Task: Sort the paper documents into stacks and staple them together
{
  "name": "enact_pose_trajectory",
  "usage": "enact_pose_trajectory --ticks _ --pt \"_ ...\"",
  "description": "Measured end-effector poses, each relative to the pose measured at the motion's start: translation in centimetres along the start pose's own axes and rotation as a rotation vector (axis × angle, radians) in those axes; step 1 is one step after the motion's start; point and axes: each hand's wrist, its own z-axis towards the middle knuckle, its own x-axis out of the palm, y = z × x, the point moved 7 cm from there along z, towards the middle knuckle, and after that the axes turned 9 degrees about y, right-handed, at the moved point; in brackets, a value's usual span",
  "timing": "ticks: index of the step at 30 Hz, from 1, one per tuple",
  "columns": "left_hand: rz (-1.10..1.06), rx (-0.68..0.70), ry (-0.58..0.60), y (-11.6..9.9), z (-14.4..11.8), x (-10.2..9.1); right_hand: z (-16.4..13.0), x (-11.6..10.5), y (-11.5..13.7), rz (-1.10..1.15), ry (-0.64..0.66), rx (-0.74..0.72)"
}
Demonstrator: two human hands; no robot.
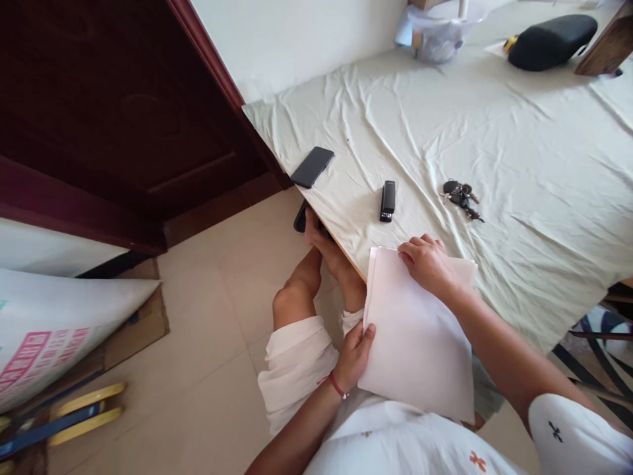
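Note:
A stack of white paper sheets [415, 336] lies partly on the cloth-covered table [524, 138] and partly over my lap. My left hand [356, 353], with a red bracelet on its wrist, grips the stack's left edge, thumb on top and fingers beneath. At the far edge, my right hand [428, 264] rests over the sheets with its fingers curled on the rim. Beyond the paper sits a black stapler [388, 200]. A bunch of keys [463, 196] lies to the stapler's right.
A black phone [313, 166] lies by the table's left edge. Toward the back stand a clear plastic container [440, 36] and a black padded object [554, 41]. A large white sack [59, 330] and a yellow-and-blue object [74, 419] are on the floor at left, near a dark red door [113, 92].

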Motion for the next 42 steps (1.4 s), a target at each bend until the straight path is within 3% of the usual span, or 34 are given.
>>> enact_pose_trajectory --ticks 13,28,42 --pt "0.048 0.034 0.015 -0.3 0.0 0.1 0.5 0.3 -0.1 0.004 0.004 0.060" --pt "0.049 0.034 0.016 0.2 0.3 0.2 2.3 0.8 0.6 0.238 -0.041 -0.038" --pt "0.079 0.040 0.005 -0.1 0.2 0.1 2.5 0.1 0.7 0.258 0.055 -0.035"
